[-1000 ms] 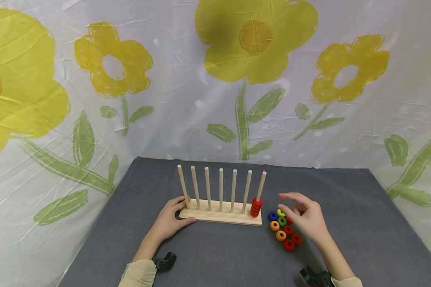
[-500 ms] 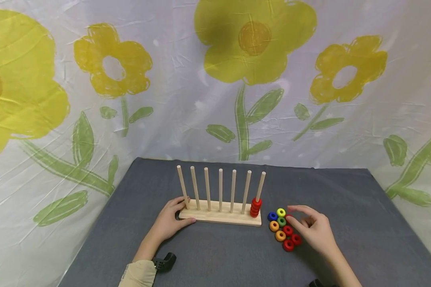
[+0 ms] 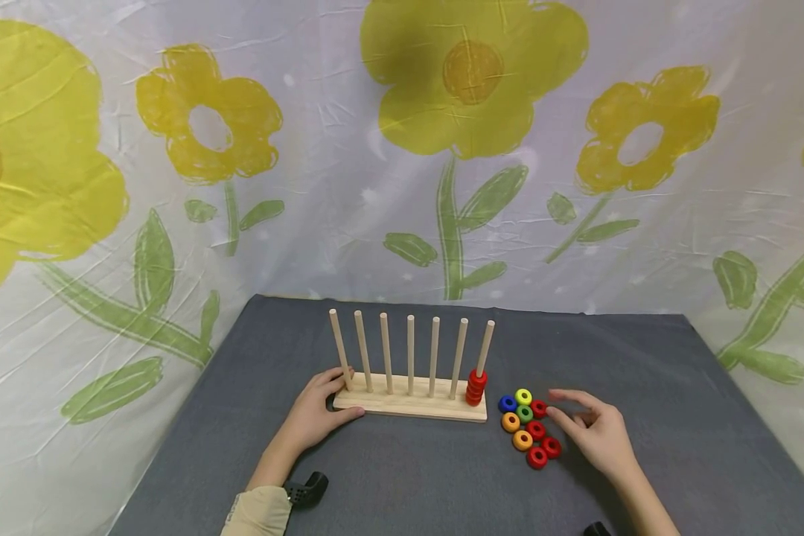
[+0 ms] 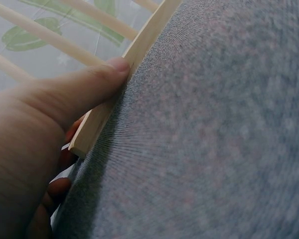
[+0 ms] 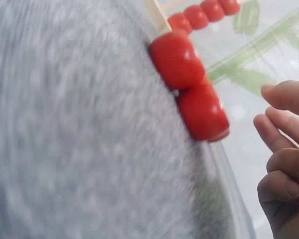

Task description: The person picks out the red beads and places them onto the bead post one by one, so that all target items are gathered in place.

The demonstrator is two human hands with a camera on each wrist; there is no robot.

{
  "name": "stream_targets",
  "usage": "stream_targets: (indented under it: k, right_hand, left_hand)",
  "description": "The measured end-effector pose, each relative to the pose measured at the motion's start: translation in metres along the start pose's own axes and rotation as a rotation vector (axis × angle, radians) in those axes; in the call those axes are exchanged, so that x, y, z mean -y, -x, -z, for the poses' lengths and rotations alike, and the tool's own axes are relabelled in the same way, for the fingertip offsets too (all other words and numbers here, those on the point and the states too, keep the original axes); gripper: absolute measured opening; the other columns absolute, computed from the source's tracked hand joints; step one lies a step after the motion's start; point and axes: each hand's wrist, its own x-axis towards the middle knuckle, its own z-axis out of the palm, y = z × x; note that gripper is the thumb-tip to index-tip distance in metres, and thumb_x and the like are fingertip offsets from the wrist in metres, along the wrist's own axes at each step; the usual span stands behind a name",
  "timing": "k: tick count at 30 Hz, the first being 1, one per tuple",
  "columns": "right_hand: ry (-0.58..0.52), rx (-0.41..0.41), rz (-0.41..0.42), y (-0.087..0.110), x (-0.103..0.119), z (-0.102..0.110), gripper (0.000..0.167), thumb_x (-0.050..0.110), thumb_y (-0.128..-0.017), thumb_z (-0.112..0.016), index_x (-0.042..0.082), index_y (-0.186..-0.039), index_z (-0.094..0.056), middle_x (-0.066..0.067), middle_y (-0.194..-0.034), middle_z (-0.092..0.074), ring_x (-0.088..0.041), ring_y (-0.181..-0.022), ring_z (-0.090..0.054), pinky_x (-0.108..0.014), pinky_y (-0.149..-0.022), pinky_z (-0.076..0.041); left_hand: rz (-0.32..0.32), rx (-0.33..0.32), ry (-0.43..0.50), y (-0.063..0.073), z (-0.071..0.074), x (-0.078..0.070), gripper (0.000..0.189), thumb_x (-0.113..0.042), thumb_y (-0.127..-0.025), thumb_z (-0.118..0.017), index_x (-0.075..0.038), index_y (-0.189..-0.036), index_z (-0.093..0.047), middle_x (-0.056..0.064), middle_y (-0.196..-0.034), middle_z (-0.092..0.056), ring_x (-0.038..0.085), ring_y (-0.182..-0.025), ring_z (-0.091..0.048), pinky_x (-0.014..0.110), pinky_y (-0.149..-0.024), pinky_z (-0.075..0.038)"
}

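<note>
A wooden peg stand (image 3: 402, 404) with several upright pegs rests on the cloth. My left hand (image 3: 317, 411) grips its left end, the thumb (image 4: 107, 77) along the front edge and the fingers partly hidden behind. Red beads (image 3: 476, 388) are stacked on the rightmost peg. My right hand (image 3: 599, 432) hovers just right of the loose beads, thumb and forefinger apart with nothing between them. Its thumb tip is beside a red bead (image 3: 539, 409). Two red beads (image 5: 204, 111) show large in the right wrist view, left of the fingers.
Between stand and right hand lie a blue bead (image 3: 507, 403), a yellow bead (image 3: 523, 396), a green bead (image 3: 524, 414), two orange beads, one of them the nearer orange bead (image 3: 522, 440), and several red ones. Dark grey cloth (image 3: 415, 476) covers the table; a flowered sheet (image 3: 321, 186) hangs behind.
My right hand has drawn back to the right, off the bead cluster, so the yellow bead and the far red bead now show fully. The left hand and stand stay put.
</note>
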Motion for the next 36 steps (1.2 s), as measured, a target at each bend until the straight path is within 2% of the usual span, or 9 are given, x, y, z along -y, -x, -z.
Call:
stream_targets:
  k: [2,4,7,8,13,17,20,27,36]
  right_hand:
    - [-0.004,0.006,-0.018,0.000,-0.004,0.000,0.033,0.019,-0.096,-0.082,0.006,-0.126,-0.076,-0.001,-0.064,-0.060,0.002,-0.041,-0.024,-0.026,-0.035,-0.030]
    - [-0.007,0.010,-0.029,-0.001,-0.008,0.001,0.033,0.020,-0.096,-0.082,0.007,-0.126,-0.076,-0.008,-0.084,-0.073,0.001,-0.041,-0.024,-0.026,-0.035,-0.031]
    - [-0.014,0.015,-0.039,-0.001,-0.014,0.002,0.033,0.020,-0.096,-0.082,0.007,-0.126,-0.077,-0.014,-0.111,-0.076,0.001,-0.040,-0.025,-0.027,-0.035,-0.033]
    - [-0.018,0.018,-0.044,-0.002,-0.015,0.002,0.033,0.020,-0.096,-0.082,0.007,-0.127,-0.076,-0.015,-0.114,-0.076,0.000,-0.040,-0.026,-0.027,-0.035,-0.033]
    - [-0.024,0.038,-0.077,-0.002,-0.020,0.003,0.036,0.022,-0.096,-0.082,0.008,-0.128,-0.076,-0.014,-0.112,-0.075,0.000,-0.040,-0.026,-0.026,-0.035,-0.032]
    - [-0.037,0.054,-0.115,-0.003,-0.022,0.003,0.037,0.024,-0.095,-0.083,0.007,-0.128,-0.076,-0.004,-0.089,-0.072,0.000,-0.040,-0.025,-0.024,-0.036,-0.031]
    - [-0.050,0.056,-0.131,-0.003,-0.025,0.002,0.038,0.024,-0.095,-0.083,0.006,-0.128,-0.076,0.001,-0.079,-0.069,0.000,-0.040,-0.026,-0.024,-0.036,-0.030]
    - [-0.052,0.061,-0.089,-0.004,-0.031,-0.003,0.038,0.021,-0.094,-0.084,0.007,-0.129,-0.076,-0.014,-0.116,-0.077,0.001,-0.040,-0.025,-0.025,-0.035,-0.031]
    - [0.029,0.062,-0.041,-0.004,-0.034,-0.004,0.037,0.022,-0.092,-0.086,0.010,-0.127,-0.077,-0.014,-0.116,-0.077,-0.001,-0.041,-0.024,-0.026,-0.036,-0.031]
  left_hand:
    - [-0.001,-0.003,0.002,0.000,0.000,0.000,0.074,-0.040,-0.088,-0.088,-0.008,-0.150,-0.062,0.013,-0.155,-0.055,0.040,-0.147,-0.046,0.064,-0.117,-0.041]
    - [-0.005,-0.007,0.004,0.000,-0.001,0.000,0.074,-0.039,-0.088,-0.088,-0.008,-0.150,-0.062,0.013,-0.155,-0.055,0.041,-0.147,-0.046,0.064,-0.117,-0.041]
    - [-0.011,-0.014,0.004,0.000,-0.001,0.000,0.073,-0.039,-0.088,-0.088,-0.007,-0.149,-0.063,0.014,-0.154,-0.056,0.041,-0.146,-0.047,0.064,-0.116,-0.041]
    - [-0.013,-0.016,0.003,0.000,-0.001,0.000,0.073,-0.038,-0.088,-0.089,-0.007,-0.149,-0.063,0.014,-0.154,-0.056,0.041,-0.146,-0.047,0.064,-0.116,-0.042]
    - [-0.023,-0.027,-0.006,0.001,-0.001,0.000,0.074,-0.037,-0.086,-0.090,-0.006,-0.148,-0.064,0.014,-0.152,-0.057,0.042,-0.144,-0.049,0.065,-0.114,-0.043]
    - [-0.008,-0.008,-0.004,0.000,-0.001,0.000,0.075,-0.037,-0.087,-0.090,-0.007,-0.150,-0.062,0.014,-0.154,-0.056,0.041,-0.146,-0.047,0.064,-0.116,-0.042]
    - [0.006,0.006,-0.001,0.000,-0.001,0.000,0.076,-0.037,-0.088,-0.089,-0.008,-0.151,-0.060,0.014,-0.156,-0.054,0.040,-0.147,-0.045,0.064,-0.117,-0.040]
    - [-0.006,-0.024,-0.010,0.001,0.000,0.000,0.075,-0.037,-0.087,-0.089,-0.005,-0.149,-0.062,0.016,-0.154,-0.056,0.042,-0.145,-0.047,0.065,-0.115,-0.042]
    - [0.014,0.000,-0.003,0.000,0.000,-0.001,0.075,-0.040,-0.089,-0.088,-0.007,-0.151,-0.061,0.016,-0.156,-0.054,0.042,-0.147,-0.045,0.064,-0.116,-0.041]
